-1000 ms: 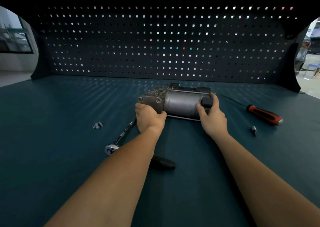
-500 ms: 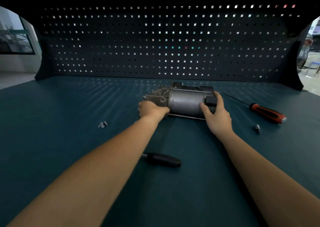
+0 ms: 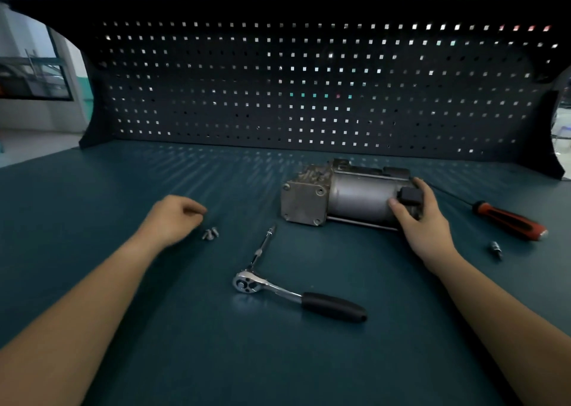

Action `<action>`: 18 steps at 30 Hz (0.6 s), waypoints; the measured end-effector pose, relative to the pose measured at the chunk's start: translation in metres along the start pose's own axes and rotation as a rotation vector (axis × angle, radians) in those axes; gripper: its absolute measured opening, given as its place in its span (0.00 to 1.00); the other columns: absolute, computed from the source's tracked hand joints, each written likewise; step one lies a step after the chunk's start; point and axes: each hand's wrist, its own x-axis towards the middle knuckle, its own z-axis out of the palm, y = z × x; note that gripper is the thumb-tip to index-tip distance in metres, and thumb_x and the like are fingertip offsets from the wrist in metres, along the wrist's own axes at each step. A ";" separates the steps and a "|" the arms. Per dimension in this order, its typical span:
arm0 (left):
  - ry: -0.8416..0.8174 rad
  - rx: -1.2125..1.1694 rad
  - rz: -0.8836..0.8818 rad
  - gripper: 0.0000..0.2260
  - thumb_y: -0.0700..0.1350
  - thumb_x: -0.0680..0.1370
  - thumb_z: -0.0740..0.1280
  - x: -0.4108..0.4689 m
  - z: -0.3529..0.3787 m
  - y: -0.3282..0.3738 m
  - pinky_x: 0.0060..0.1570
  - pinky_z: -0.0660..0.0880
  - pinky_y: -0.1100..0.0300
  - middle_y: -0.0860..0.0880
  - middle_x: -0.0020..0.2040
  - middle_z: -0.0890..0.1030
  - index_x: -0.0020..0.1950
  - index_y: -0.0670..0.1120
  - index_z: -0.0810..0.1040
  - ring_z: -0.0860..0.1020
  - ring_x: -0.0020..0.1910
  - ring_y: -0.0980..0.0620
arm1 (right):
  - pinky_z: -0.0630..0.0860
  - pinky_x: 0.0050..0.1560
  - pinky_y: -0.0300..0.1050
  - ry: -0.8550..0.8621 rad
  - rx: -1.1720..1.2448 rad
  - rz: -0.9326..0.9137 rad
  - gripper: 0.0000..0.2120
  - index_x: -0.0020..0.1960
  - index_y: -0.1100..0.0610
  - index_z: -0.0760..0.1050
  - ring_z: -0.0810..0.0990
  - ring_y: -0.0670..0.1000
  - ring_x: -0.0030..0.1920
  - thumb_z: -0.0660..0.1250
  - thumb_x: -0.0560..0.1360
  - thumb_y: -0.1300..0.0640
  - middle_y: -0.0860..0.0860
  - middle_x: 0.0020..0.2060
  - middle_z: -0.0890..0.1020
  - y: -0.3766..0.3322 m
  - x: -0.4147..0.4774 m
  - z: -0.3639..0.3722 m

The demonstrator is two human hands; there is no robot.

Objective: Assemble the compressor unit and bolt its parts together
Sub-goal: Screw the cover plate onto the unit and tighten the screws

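While the compressor (image 3: pixel 346 198) is lying on its side toward the far right of the green bench top (image 3: pixel 92 189), its cylindrical end is being gripped by the right hand (image 3: pixel 425 223), with the fingers curled over the top and the thumb pressed against the near side. The left hand (image 3: pixel 173 220) is being held just beside two loose bolts (image 3: pixel 210 233), fingers loosely curled and nothing visibly pinched. A ratchet wrench (image 3: pixel 287 292) is lying between the arms, and a screwdriver (image 3: pixel 506 220) is lying right of the compressor.
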 end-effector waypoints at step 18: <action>-0.066 0.040 0.241 0.08 0.41 0.71 0.73 -0.013 -0.002 0.003 0.34 0.69 0.73 0.57 0.37 0.80 0.35 0.54 0.80 0.76 0.37 0.63 | 0.63 0.63 0.43 0.090 0.127 0.072 0.38 0.74 0.50 0.54 0.66 0.48 0.67 0.71 0.71 0.48 0.52 0.69 0.66 -0.002 -0.003 -0.004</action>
